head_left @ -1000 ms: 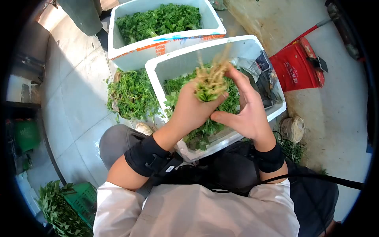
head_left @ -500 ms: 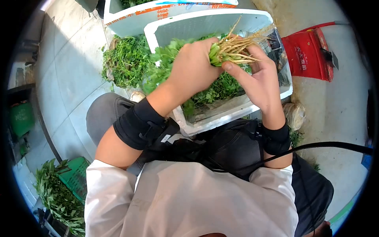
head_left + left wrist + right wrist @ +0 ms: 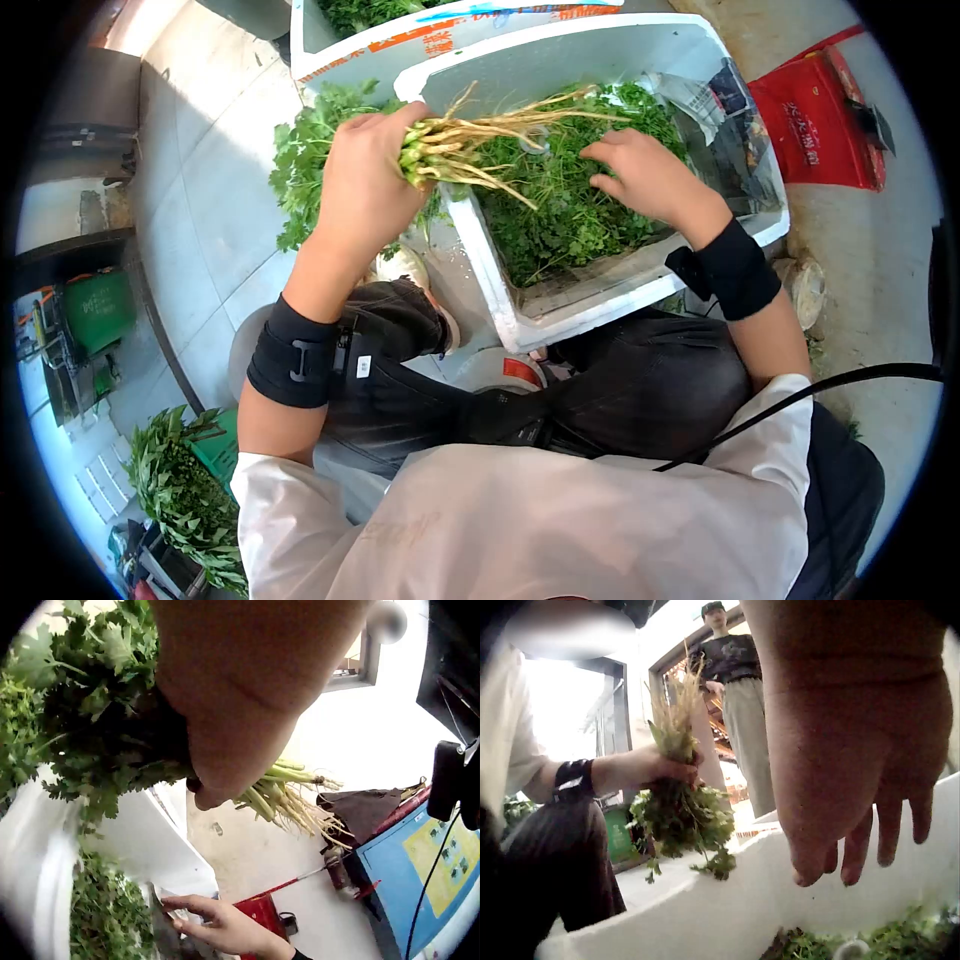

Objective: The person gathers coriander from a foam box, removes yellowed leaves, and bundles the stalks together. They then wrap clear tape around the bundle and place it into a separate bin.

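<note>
My left hand [image 3: 365,185] grips a bunch of coriander [image 3: 465,140] around its stems, over the left side of a white foam box [image 3: 640,295]. Its pale roots point right in the head view; leafy tops [image 3: 310,170] stick out on the other side of the fist. In the right wrist view the bunch [image 3: 682,832] hangs leaves down, roots up. My right hand [image 3: 645,180] is over the box with fingers apart, nothing in them. Loose coriander [image 3: 550,235] lies below it inside the box. The left wrist view shows that right hand [image 3: 225,922] beyond the box wall.
Behind stands a second foam box [image 3: 400,45] holding greens. Newspaper [image 3: 690,100] lines the near box's right end. A red dustpan [image 3: 805,125] is to the right. At lower left are leafy greens [image 3: 180,490] by a green basket. Another person [image 3: 739,712] stands beyond the boxes.
My hands have parted: the left has carried the coriander bunch leftward, while the right has left the roots and moved over the right part of the box.
</note>
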Demonstrator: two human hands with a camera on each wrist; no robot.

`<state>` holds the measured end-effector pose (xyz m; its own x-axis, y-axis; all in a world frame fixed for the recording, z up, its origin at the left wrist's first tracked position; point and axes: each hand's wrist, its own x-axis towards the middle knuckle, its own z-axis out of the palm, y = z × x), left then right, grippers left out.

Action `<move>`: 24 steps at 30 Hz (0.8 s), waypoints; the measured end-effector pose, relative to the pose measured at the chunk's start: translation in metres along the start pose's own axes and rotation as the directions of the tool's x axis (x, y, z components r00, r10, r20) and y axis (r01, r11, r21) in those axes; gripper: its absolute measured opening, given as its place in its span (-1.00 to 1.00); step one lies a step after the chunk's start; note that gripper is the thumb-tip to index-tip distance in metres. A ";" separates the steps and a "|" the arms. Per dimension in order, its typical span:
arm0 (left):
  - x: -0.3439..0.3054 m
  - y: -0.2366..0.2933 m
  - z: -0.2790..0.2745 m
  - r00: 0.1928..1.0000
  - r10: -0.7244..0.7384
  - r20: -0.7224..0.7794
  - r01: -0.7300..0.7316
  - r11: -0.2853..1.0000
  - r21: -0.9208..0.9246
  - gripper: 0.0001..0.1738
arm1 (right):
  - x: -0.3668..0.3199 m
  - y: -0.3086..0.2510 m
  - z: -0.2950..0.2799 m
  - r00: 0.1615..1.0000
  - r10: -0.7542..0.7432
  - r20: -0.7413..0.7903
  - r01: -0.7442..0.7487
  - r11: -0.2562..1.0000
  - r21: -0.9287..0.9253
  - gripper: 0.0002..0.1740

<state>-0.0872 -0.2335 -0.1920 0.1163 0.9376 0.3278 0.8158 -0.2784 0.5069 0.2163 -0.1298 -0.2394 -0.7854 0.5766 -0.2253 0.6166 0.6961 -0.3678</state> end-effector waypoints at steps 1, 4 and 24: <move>-0.005 -0.006 -0.003 0.997 0.059 -0.047 -0.058 0.998 0.030 -0.65 | 0.006 0.006 0.005 1.000 -0.017 -0.007 0.016 0.992 -0.126 -0.58; -0.014 -0.024 -0.004 0.999 0.010 -0.041 -0.006 0.994 0.111 -0.64 | 0.025 0.024 0.023 1.000 -0.010 0.003 0.010 0.992 -0.128 -0.61; -0.010 -0.045 -0.034 0.683 -0.725 0.088 0.624 0.518 -0.585 -0.88 | 0.158 0.090 0.164 0.872 0.209 0.443 -0.208 0.977 -0.052 -0.46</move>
<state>-0.1444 -0.2376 -0.1909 -0.4621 0.8608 -0.2135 0.1636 0.3193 0.9334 0.1385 -0.0457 -0.4564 -0.5800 0.4589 -0.6731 0.7685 0.5824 -0.2651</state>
